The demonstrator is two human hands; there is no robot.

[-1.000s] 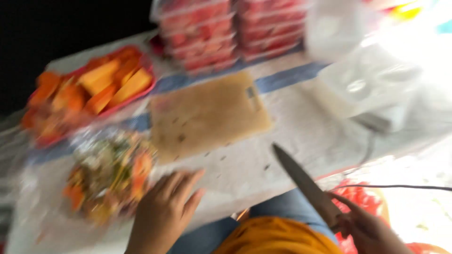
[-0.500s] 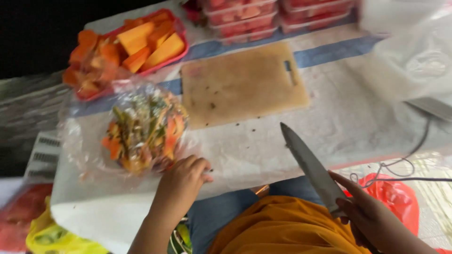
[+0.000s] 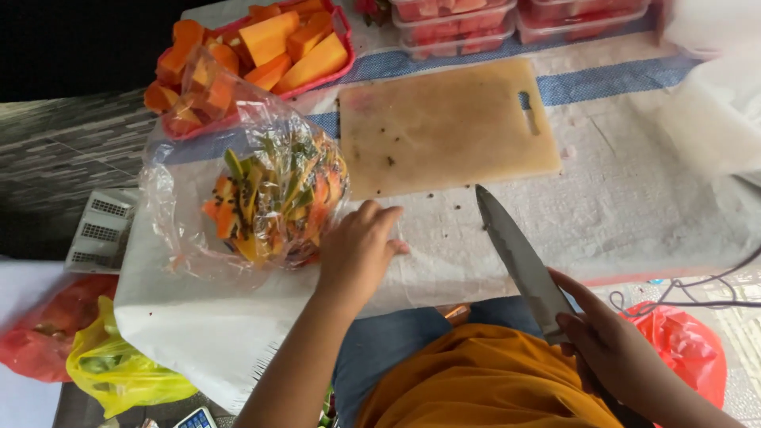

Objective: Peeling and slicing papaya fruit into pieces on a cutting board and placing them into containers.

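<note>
- Left hand is laid on the table edge, fingers curled loosely, touching the side of a clear plastic bag of mixed peel scraps (orange, green, yellow); nothing is pinched.
- Right hand is closed round the handle of a big knife; steel blade is held tilted, tip pointing twd the cutting board.
- Board: pale wood, rect., rounded corners, slot handle at rt, stained & speckled w/ dark seeds.
- Table is covered w/ a white woven sheet w/ a blue stripe; dark floor is seen at left.
- Red tray of orange fruit chunks is set at far left, partly behind the bag.
- Clear lidded tubs of red fruit are stacked along the far edge.
- Yellow bag & red bag lie low beside the table.
</note>
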